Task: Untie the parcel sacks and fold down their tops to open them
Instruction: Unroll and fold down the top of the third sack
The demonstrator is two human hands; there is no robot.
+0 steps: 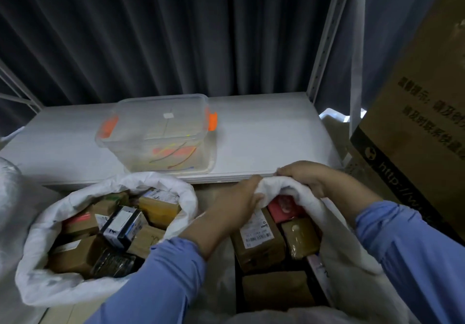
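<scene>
Right sack [337,238]: on the floor in front of you, against the shelf [264,132] edge, just right of the left sack [37,281]. Your left hand [236,203] and right hand [304,177] both grip its far rim. The fingers are curled tight round a bunched roll of cloth, and the hands are close together.

Risks:
- Both grips sit on one short stretch of rim. If you roll only there, the near side will likely end up high and the cuff may spring back.
- Parcels [256,238] stand close under the rim. A hard downward pull could snag cloth on a box corner or tip the sack toward you.
- The far rim lies just beside the shelf edge, so cloth may catch there.

Materials:
- Sacks: white, thin, woven-looking cloth that is limp and creases softly. The left sack's top is rolled into a thick rounded cuff, with the mouth wide.
- Parcels: brown cardboard boxes, taped and hard-cornered, with white labels; one red pack.
- Bin [161,132] on the shelf: clear rigid plastic with orange latches and thin coloured strands inside.
- Shelf: flat, smooth, pale grey.
</scene>
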